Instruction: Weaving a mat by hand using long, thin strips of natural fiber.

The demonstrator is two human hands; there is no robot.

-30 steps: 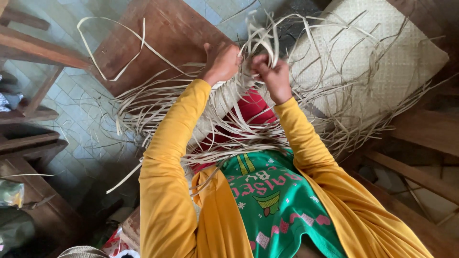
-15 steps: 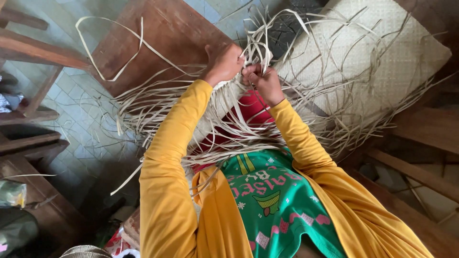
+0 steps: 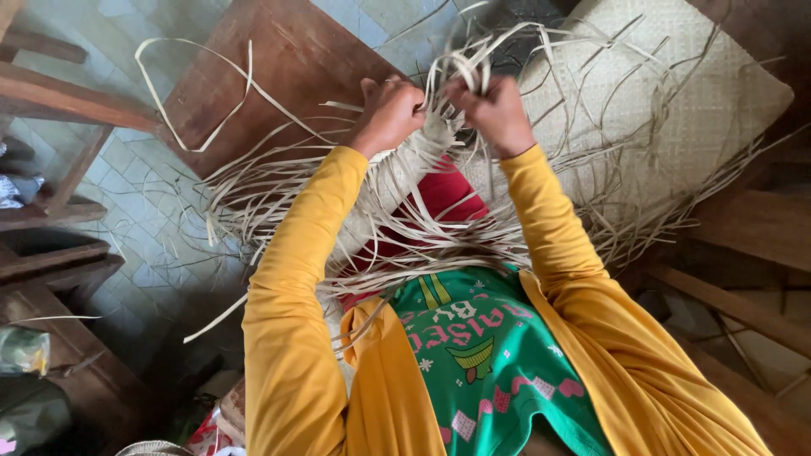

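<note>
Left hand (image 3: 390,114) and right hand (image 3: 494,110) both fisted around pale reed strips (image 3: 460,72), held up over the lap. Loose strips fan outward across a woven mat (image 3: 676,110), a brown wooden board (image 3: 279,67), and the grey tiled floor (image 3: 144,203).

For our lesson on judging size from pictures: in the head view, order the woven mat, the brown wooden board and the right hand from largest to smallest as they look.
1. Woven mat, largest.
2. Brown wooden board; partly cut off, so its place is unsure.
3. Right hand, smallest.
</note>
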